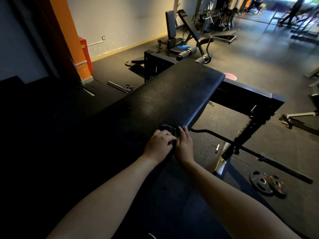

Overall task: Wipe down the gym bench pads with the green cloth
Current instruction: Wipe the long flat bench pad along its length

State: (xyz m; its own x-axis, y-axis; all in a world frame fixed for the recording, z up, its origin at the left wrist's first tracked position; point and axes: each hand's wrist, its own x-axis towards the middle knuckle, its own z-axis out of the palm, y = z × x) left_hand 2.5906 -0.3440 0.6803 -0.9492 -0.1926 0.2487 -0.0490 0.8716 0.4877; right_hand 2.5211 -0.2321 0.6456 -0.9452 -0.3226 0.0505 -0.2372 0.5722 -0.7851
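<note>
Both hands meet at the near right edge of the long black pad [165, 100], a little below the middle of the frame, and the cloth [166, 128] is bunched between them right on that edge. In this dim light the cloth reads almost black, with only a hint of green where it folds. The left grip [158, 144] is clenched around the wad, knuckles up and fingers curled over it, which suits bearing down while rubbing. The right grip [183, 144] lies just beside it with its fingers [183, 131] laid forward over the cloth and the pad's rim. I cannot tell whether it pinches the fabric or only presses it flat. Both forearms reach in from the bottom of the frame, so the person seems to lean over the near end, probably to put weight behind the wipe. Most of the pad runs up and right from the hands, and its sheen there may be damp or only lamp glare. A black steel frame [259, 107] carries the pad at centre right. A bar [224, 138] lies across the floor below it, and weight plates [267, 183] rest on the floor at lower right. A pink bucket [230, 77] peeps out behind the pad's far end, perhaps kept close for rinsing.
</note>
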